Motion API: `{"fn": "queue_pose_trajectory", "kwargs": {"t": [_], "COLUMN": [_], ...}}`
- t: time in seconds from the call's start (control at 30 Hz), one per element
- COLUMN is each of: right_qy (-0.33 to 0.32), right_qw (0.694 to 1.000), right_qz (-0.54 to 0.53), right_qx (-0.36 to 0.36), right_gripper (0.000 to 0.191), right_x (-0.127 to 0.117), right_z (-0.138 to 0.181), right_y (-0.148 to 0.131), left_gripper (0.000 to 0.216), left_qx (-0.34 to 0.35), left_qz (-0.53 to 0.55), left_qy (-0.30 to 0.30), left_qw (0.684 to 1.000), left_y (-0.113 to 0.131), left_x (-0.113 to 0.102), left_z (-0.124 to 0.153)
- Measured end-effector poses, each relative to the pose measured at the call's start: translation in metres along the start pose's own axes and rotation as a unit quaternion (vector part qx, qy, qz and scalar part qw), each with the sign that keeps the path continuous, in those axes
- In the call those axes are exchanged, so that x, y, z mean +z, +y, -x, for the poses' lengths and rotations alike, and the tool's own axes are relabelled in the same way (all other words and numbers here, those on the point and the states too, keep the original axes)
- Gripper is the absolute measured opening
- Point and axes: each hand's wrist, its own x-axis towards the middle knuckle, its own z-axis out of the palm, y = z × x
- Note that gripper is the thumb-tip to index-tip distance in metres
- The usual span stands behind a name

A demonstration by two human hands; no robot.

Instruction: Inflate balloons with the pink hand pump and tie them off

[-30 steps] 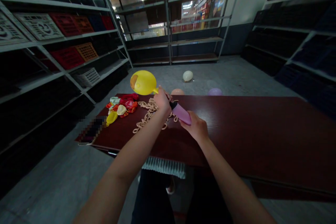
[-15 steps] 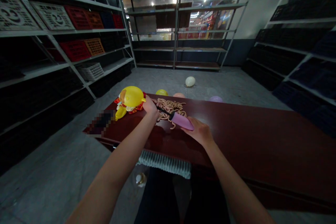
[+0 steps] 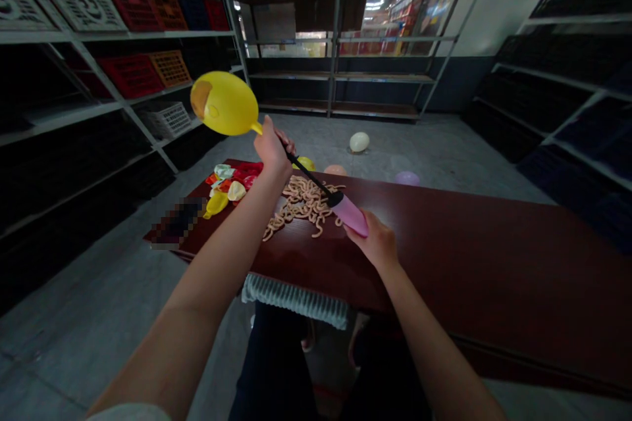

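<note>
Yellow balloon swollen, limp ones waiting

The yellow balloon (image 3: 230,105) is rounded out and held up above the table's (image 3: 469,250) left end, beyond the left hand (image 3: 273,147), which is closed around its neck. The right hand (image 3: 378,243) grips the pink hand pump (image 3: 349,214), its black rod (image 3: 313,179) exposed. Inflation looks well advanced; whether the neck is sealed is hidden. Left undone: the limp balloons (image 3: 236,191) piled on the table, beside curled beige strands (image 3: 306,199). On the floor beyond, a white balloon (image 3: 359,142) and a purple balloon (image 3: 407,178) look already filled.
</note>
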Motion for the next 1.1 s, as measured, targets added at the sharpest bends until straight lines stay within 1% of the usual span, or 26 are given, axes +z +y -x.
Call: {"fn": "queue_pose_trajectory", "kwargs": {"t": [0.1, 0.2, 0.3, 0.37, 0.43, 0.5, 0.6, 0.7, 0.8, 0.97, 1.1], "right_qy": [-0.008, -0.021, -0.030, -0.038, -0.042, -0.047, -0.058, -0.072, -0.080, -0.086, -0.090], "right_qw": [1.000, 0.999, 0.998, 0.997, 0.998, 0.998, 0.998, 0.996, 0.993, 0.992, 0.992], "right_qz": [-0.006, -0.029, -0.042, -0.038, -0.023, -0.001, 0.033, 0.056, 0.068, 0.071, 0.056], "right_qx": [0.028, 0.038, 0.046, 0.050, 0.051, 0.043, 0.015, -0.022, -0.047, -0.056, -0.073], "right_gripper": [0.047, 0.045, 0.046, 0.046, 0.047, 0.049, 0.049, 0.050, 0.052, 0.055, 0.053], "right_x": [-0.001, 0.000, 0.000, 0.000, 0.000, 0.001, 0.002, 0.002, 0.000, -0.004, -0.005], "right_z": [-0.001, -0.002, -0.003, -0.003, -0.003, -0.003, -0.003, -0.003, -0.003, -0.002, -0.002], "right_y": [0.003, 0.004, 0.003, 0.002, 0.001, 0.000, -0.005, -0.010, -0.014, -0.015, -0.016], "left_gripper": [0.046, 0.050, 0.052, 0.053, 0.055, 0.057, 0.059, 0.056, 0.051, 0.045, 0.043], "left_qx": [0.025, 0.029, -0.019, -0.054, -0.057, -0.045, -0.035, -0.046, -0.055, -0.056, -0.062], "left_qz": [-0.024, -0.047, -0.052, -0.051, -0.052, -0.054, -0.046, -0.031, -0.022, -0.001, 0.009], "left_qy": [-0.041, -0.082, -0.087, -0.074, -0.066, -0.054, -0.020, 0.028, 0.066, 0.096, 0.095], "left_qw": [0.999, 0.995, 0.995, 0.994, 0.995, 0.996, 0.998, 0.998, 0.996, 0.994, 0.993], "left_y": [-0.010, -0.029, -0.059, -0.079, -0.093, -0.098, -0.092, -0.082, -0.073, -0.053, -0.023], "left_x": [0.024, 0.033, 0.027, 0.019, 0.009, -0.002, -0.021, -0.038, -0.049, -0.061, -0.074], "left_z": [0.018, 0.035, 0.054, 0.066, 0.074, 0.077, 0.072, 0.066, 0.062, 0.051, 0.031]}}
